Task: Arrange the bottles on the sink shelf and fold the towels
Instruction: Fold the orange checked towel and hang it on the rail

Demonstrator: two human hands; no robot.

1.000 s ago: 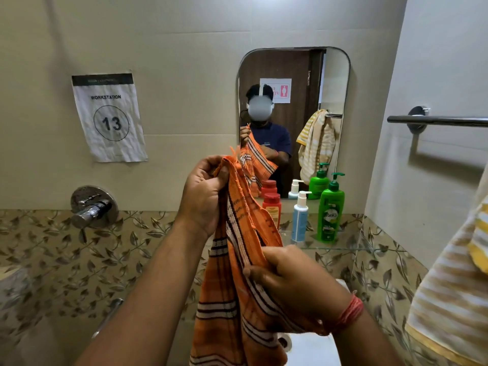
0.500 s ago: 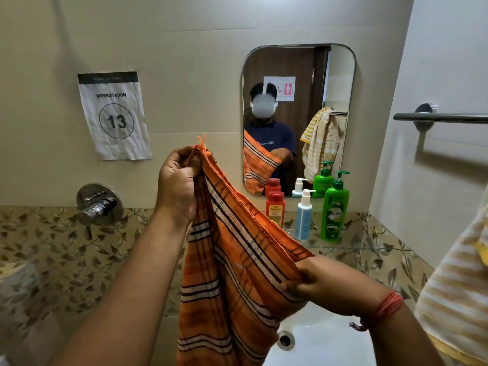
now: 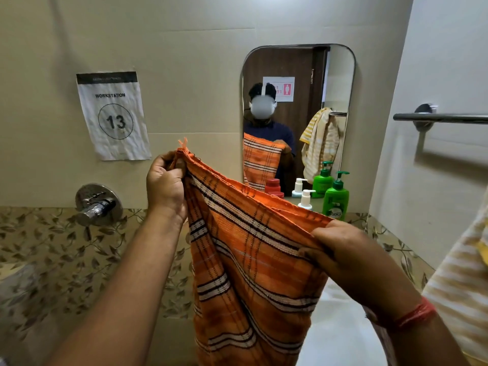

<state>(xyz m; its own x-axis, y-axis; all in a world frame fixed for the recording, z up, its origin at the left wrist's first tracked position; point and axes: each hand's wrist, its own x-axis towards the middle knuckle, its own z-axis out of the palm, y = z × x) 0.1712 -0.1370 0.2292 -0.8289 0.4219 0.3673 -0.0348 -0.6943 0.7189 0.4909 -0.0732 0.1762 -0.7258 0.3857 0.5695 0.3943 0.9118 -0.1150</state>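
Orange towel [image 3: 250,273]: striped black and white, held up in front of the mirror, above the sink; top edge stretched on a slope between both hands, higher at the left corner, the rest hanging down out of view at the bottom edge.

Left hand [image 3: 165,186]: raised, fingers curled, pinching the towel's upper left corner, a frayed tuft standing above the grip.

Right hand [image 3: 343,252]: lower and nearer the camera, fingers curled round the bunched upper right corner; red thread at the wrist.

Green bottle [image 3: 336,198]: pump type, upright at the foot of the mirror, base hidden behind the towel's edge.

White pump bottle [image 3: 306,199]: just left of the green one, only the head and shoulder showing above the towel.

Yellow towel [image 3: 459,299]: striped white, hanging at the right edge of view, near the right forearm.

Rail [image 3: 441,118]: metal bar on the right wall.

Mirror [image 3: 298,114]: rounded corners, reflecting the person, both towels and the bottles.

Sign [image 3: 113,116]: paper on the wall, reading WORKSTATION 13.

Tap [image 3: 97,206]: chrome wall fitting, below the sign.

Sink [image 3: 340,336]: white, partly visible beneath the right arm.
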